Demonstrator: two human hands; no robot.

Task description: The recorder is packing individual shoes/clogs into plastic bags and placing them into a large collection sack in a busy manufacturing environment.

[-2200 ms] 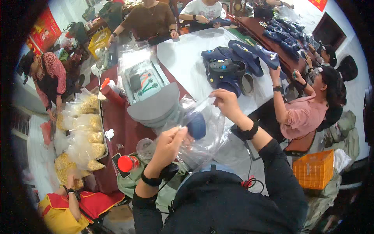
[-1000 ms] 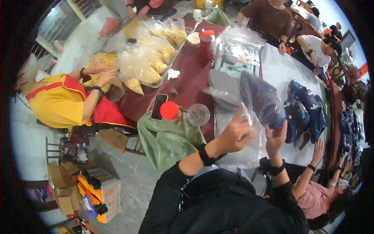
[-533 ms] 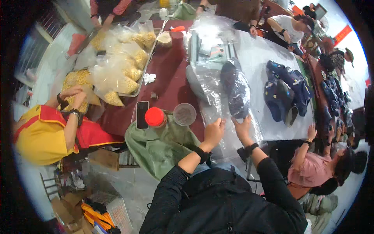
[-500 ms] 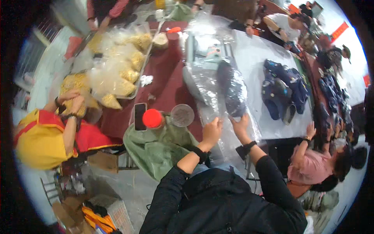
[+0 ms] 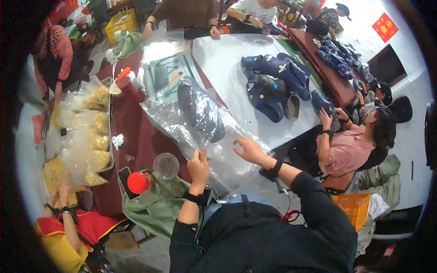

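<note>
A clear plastic bag (image 5: 182, 123) lies on the table in front of me with dark blue clog shoes (image 5: 202, 111) inside it. My left hand (image 5: 198, 166) pinches the bag's near edge. My right hand (image 5: 248, 149) rests with fingers spread on the bag's near right part. Both wrists wear black bands.
A pile of dark blue clogs (image 5: 273, 86) lies on the white table (image 5: 223, 54). A red-capped bottle (image 5: 139, 182), a clear lid (image 5: 165, 165) and a green cloth (image 5: 157, 207) sit at my left. Bags of yellow pieces (image 5: 86, 136) fill a tray. Several people sit around.
The view has swung around. The bagged shoes have come down from being held up and now lie on the table; my right hand has shifted from gripping to resting flat.
</note>
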